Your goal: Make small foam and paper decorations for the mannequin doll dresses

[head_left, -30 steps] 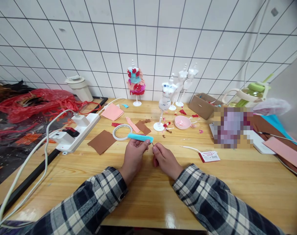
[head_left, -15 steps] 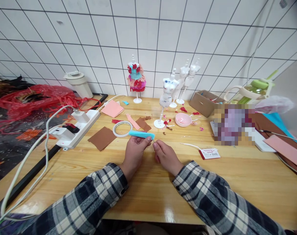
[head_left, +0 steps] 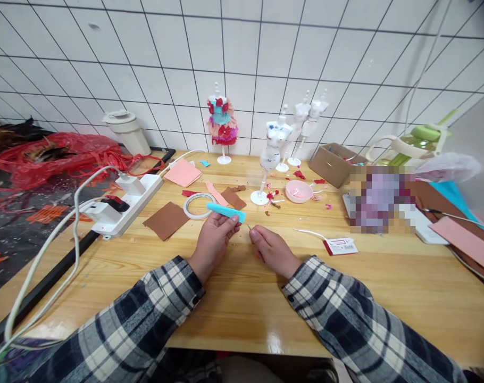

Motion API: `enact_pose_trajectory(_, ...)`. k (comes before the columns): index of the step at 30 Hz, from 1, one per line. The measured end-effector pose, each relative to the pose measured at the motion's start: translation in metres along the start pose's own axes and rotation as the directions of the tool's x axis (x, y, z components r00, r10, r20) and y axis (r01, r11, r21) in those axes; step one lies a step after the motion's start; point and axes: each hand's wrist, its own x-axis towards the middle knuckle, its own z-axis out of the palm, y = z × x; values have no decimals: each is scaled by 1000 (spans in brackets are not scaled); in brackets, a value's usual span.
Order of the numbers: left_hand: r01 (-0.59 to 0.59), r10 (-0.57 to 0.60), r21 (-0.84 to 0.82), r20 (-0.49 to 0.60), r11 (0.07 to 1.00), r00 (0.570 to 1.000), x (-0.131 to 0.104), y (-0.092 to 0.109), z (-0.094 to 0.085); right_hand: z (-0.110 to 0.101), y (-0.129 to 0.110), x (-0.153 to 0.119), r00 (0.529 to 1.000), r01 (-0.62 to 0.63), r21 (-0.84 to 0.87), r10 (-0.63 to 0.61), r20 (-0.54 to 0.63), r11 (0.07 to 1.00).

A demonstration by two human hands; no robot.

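A folded strip of light blue paper is pinched in my left hand, its far end pointing left over the tape roll. My right hand is closed just to the right, around a thin, pointed tool whose tip shows toward the strip. The tip and the strip are apart. Brown paper lies left of my left hand, and a smaller brown piece lies behind the strip. Beyond my right hand stands a white mini mannequin.
Behind are a dressed mannequin, more bare mannequins, a pink bowl and a cardboard box. A power strip with cables lies left. A tag lies right, near a green-lidded bottle.
My left hand has drawn slightly left with the blue strip, which now tilts down to the right. A gap has opened between the strip and my right hand, baring the tool's tip.
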Motion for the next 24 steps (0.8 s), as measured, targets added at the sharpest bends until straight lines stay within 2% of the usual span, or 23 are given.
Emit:
enact_pose_trajectory(4,76,-81,61,79,995,994,2,8,-8,-4,-1,-1,997,-38,77,33,64,996)
enact_pose_trajectory(9,47,-64,123,139,991,988,2,9,-10,-5,-2,-1,991,-51,78,41,126,996)
enact_pose_trajectory(16,45,-73,173,160,984,984,2,9,-8,-6,-1,0,990,-37,22,33,138,999)
enact_pose_trajectory(24,27,-60,190,173,981,983,2,9,-9,-7,1,1,987,-50,55,41,155,997)
